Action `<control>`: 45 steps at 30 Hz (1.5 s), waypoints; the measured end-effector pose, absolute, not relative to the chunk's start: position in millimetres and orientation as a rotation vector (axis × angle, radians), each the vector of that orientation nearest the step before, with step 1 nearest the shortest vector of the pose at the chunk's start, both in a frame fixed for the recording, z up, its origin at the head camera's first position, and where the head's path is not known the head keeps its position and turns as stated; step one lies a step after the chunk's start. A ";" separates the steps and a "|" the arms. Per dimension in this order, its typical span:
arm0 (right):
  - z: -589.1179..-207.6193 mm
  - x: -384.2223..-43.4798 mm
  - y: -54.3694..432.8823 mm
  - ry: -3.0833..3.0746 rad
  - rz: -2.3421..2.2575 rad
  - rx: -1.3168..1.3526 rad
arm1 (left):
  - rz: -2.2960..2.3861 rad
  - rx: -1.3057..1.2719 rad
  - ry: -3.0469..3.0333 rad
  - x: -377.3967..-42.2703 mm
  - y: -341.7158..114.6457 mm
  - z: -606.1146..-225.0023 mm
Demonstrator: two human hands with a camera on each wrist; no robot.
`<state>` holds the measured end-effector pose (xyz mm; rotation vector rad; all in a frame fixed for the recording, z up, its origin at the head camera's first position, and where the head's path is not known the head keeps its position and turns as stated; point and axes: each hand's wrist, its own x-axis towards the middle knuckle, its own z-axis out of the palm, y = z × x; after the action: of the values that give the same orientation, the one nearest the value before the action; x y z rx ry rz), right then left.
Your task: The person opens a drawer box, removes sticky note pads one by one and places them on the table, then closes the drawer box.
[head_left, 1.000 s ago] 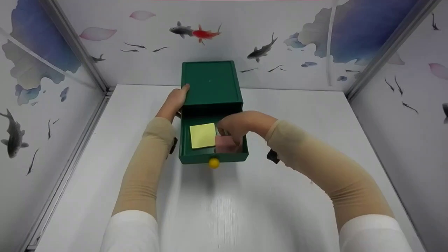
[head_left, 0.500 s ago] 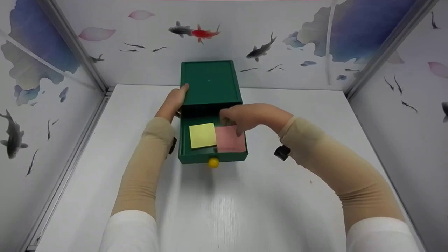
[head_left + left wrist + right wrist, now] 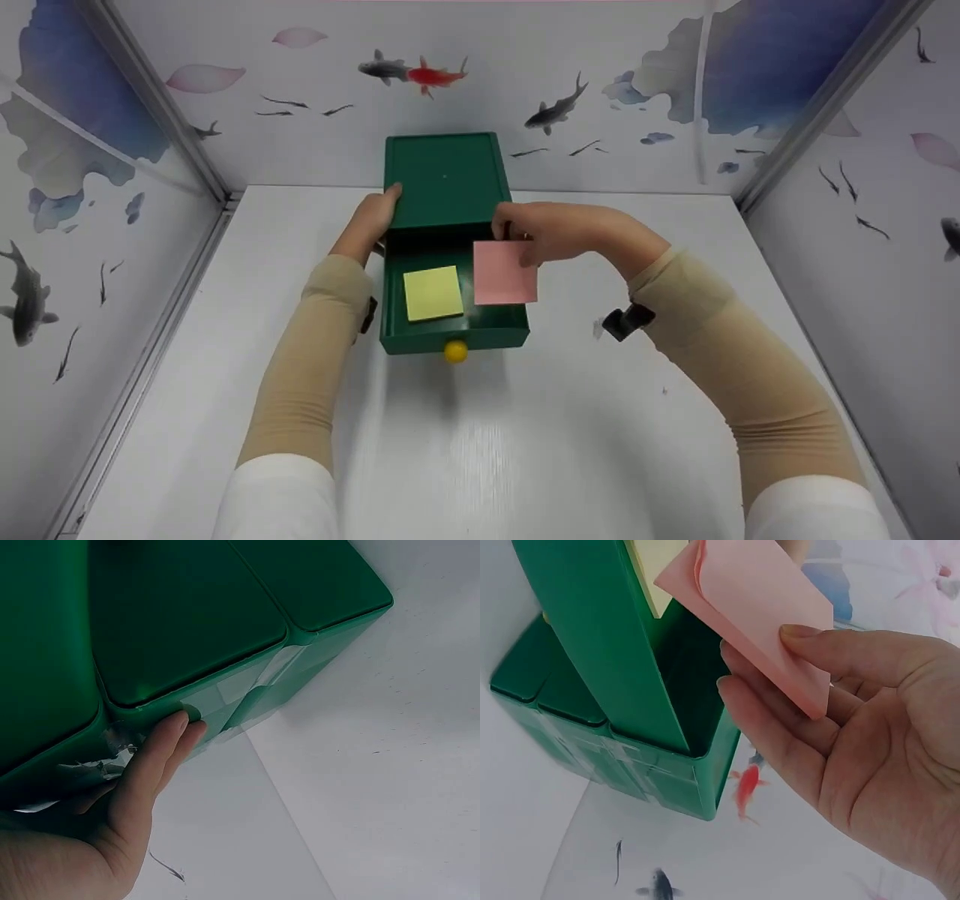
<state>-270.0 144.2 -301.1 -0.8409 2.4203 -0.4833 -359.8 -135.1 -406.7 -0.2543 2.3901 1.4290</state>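
My right hand pinches a pink sticky note pad between thumb and fingers, raised over the right side of a pulled-out green drawer. In the right wrist view the pink pad's top sheets lift apart at one corner. Inside the drawer lies a yellow sticky note pad, slightly turned. My left hand rests on the left side of the green drawer unit, thumb at its top edge. Straight fingers press along the taped side in the left wrist view.
A round yellow knob sticks out from the drawer front. The unit stands on a white table near the back wall, which is printed with fish. Side walls rise at left and right. Clear tape covers seams on the unit.
My right hand has drawn back and up to the right, lifting the pink pad off the drawer floor. The left hand, drawer and yellow pad have stayed in place.
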 end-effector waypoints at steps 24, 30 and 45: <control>-354.3 -295.4 222.6 2.428 -1.079 -0.605 | 1.453 -0.247 2.372 -356.2 -137.7 -408.5; -373.1 -302.9 236.2 2.437 -1.185 -0.513 | 1.440 -0.244 2.383 -357.5 -137.0 -406.4; -441.1 -322.1 247.7 2.465 -1.326 -0.273 | 1.428 -0.260 2.383 -361.2 -134.9 -408.2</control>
<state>-322.1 247.7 -441.1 -0.2733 2.4651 -1.3261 -361.2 -134.9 -408.2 -0.2600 2.3826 1.4282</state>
